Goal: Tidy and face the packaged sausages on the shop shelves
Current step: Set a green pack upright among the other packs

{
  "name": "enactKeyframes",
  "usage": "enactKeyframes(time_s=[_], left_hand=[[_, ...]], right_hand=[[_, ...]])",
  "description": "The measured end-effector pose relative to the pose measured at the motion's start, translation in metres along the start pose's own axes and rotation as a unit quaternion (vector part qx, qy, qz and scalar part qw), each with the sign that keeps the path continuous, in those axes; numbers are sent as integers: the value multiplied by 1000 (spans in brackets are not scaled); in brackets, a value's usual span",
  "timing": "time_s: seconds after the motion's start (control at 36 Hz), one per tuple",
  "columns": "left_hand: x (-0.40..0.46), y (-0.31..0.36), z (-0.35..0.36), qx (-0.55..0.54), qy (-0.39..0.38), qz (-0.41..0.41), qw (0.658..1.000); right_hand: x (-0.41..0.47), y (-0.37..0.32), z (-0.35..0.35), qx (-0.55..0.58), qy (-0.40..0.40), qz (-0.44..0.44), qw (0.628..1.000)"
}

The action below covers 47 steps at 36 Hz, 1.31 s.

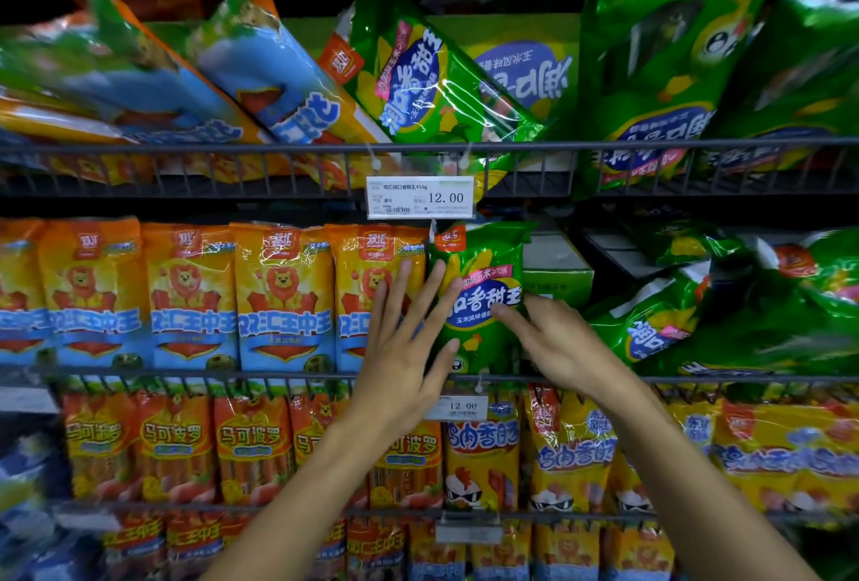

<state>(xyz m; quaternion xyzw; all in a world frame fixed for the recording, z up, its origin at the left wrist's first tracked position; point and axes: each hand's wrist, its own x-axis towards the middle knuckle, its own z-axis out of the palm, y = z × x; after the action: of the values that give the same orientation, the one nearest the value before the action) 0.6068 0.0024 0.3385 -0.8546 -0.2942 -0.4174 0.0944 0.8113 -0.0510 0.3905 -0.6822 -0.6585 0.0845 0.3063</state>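
A green sausage pack [481, 264] stands upright on the middle shelf, at the right end of a row of orange-and-blue packs [283, 297]. My left hand [409, 348] lies flat with straight fingers against the green pack's left edge and the last orange pack. My right hand [558, 343] touches the green pack's right side, fingers extended. Other green packs [660, 320] lie toppled on the same shelf to the right.
The top shelf holds leaning blue-orange packs [279, 69] and green packs [432, 83], some upside down. A wire rail [232, 148] fronts each shelf, with price tags [420, 197] clipped on. Lower shelves carry orange and yellow sausage packs [483, 455]. A green carton [558, 273] sits behind.
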Motion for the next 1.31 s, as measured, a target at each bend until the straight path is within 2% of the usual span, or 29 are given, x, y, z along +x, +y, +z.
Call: enactKeyframes(time_s=[0.11, 0.19, 0.25, 0.31, 0.36, 0.42, 0.5, 0.56, 0.61, 0.72, 0.94, 1.03, 1.11, 1.19, 1.31], left_hand=[[0, -1, 4, 35, -11, -7, 999], [-10, -4, 11, 65, -35, -24, 997], [-13, -5, 10, 72, -45, -30, 996], [-13, -3, 8, 70, -42, -31, 996], [-11, 0, 3, 60, -24, -31, 997], [-8, 4, -4, 54, -4, -19, 998], [-1, 7, -8, 54, -8, 2, 998], [4, 4, -2, 75, -35, -2, 997], [8, -2, 4, 113, -61, -16, 992], [15, -9, 10, 143, -78, -30, 986], [6, -6, 0, 116, -86, -29, 989], [-10, -2, 0, 83, -89, -44, 992], [-21, 8, 2, 21, -73, -59, 995], [-20, 29, 3, -35, -59, -30, 997], [-3, 73, 5, -119, -91, -13, 989]], right_hand=[[1, -2, 3, -13, -37, -1, 999], [-3, -7, 1, -76, -81, 9, 994], [-10, -12, 0, -127, -76, 1, 989], [-17, -14, 2, -184, -29, -4, 983], [-23, -12, 4, -204, 61, -2, 977], [-29, -10, 8, -137, 155, -11, 978], [-36, -10, 13, -56, 278, -121, 951], [-35, -10, 21, -74, 263, -186, 944], [-29, -8, 32, -113, 212, -204, 949], [-14, -1, 43, -146, 166, -172, 960], [-28, -5, 38, -129, 148, -163, 967], [-46, 0, 33, -75, 180, -176, 965], [-69, 16, 25, -15, 235, -153, 960], [-92, 37, 15, 41, 284, -95, 953], [-117, 65, 4, 101, 312, -4, 945]])
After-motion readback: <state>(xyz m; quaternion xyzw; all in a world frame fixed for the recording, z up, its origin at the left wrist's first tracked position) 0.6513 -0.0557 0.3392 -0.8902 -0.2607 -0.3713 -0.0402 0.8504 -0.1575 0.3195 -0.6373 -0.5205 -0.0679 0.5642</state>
